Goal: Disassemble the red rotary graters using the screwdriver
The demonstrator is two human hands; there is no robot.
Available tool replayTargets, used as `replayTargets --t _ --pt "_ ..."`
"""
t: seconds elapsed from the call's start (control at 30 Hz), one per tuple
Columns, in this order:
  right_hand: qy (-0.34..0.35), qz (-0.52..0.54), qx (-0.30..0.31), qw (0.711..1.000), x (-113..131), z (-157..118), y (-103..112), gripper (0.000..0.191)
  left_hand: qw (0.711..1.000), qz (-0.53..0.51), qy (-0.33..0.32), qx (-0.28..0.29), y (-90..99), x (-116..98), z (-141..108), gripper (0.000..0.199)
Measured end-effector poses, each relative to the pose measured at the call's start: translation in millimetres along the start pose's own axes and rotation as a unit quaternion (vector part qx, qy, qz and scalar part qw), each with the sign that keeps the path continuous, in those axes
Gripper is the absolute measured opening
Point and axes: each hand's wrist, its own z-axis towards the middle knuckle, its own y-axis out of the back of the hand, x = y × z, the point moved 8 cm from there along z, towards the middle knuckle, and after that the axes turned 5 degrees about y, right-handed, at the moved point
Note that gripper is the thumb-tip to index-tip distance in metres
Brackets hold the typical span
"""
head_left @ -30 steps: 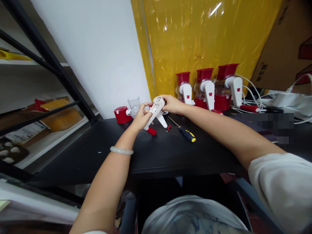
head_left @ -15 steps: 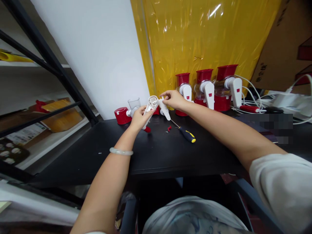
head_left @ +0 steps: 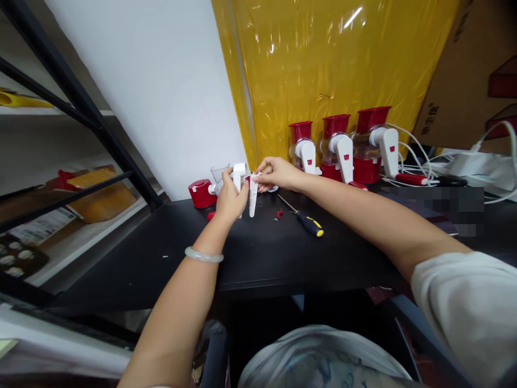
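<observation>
In the head view, my left hand (head_left: 231, 198) is wrapped round a white plastic handle part (head_left: 239, 171) with a round end. Close beside it, my right hand (head_left: 274, 173) pinches the top of a flat white cover piece (head_left: 253, 200), which hangs upright with its narrow end down. A bit of red shows between the two parts. On the black table below lie a small red piece (head_left: 280, 214), tiny screws near it, and a dark blue and yellow screwdriver (head_left: 310, 223).
A red base (head_left: 202, 194) with a clear funnel stands behind my left hand. Three red and white crank machines (head_left: 338, 153) line the back right, by white cables (head_left: 444, 156). A black table (head_left: 258, 253) spans the front; a shelf frame (head_left: 81, 102) rises at the left.
My left hand has turned the handle part so its round end no longer faces me. My right hand has moved left and down, bringing the cover piece beside it, now nearly vertical.
</observation>
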Motion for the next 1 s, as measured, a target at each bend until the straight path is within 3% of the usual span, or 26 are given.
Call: replayTargets --t 0.1,0.27,0.4,0.5,0.67,0.8,1.0 --pt "-0.002 -0.011 0.02 1.0 1 -3 -5 0.035 1.0 -0.014 -0.016 0.019 -3.2 -3 -1 0.058" --pt "0.04 -0.043 0.031 0.998 8 -4 -3 0.034 0.993 -0.038 -0.017 0.113 -18.0 -2 -2 0.073" --pt "0.07 -0.065 0.029 0.995 11 -2 -2 0.036 0.994 0.004 -0.062 0.092 -17.4 -8 -4 0.104" --pt "0.079 -0.069 0.02 0.994 12 -3 -3 0.037 0.991 0.002 -0.089 0.096 -19.6 -13 -8 0.113" --pt "0.083 -0.062 0.024 0.994 12 -5 -9 0.038 0.992 -0.004 -0.068 0.109 -23.8 -9 -9 0.093" --pt "0.122 -0.097 0.026 0.987 15 -3 -7 0.031 0.989 -0.074 -0.066 0.112 -26.3 -4 -6 0.074" --pt "0.256 -0.257 -0.013 0.932 32 -6 1 0.015 0.988 -0.115 -0.023 0.098 -27.0 6 -2 0.068"
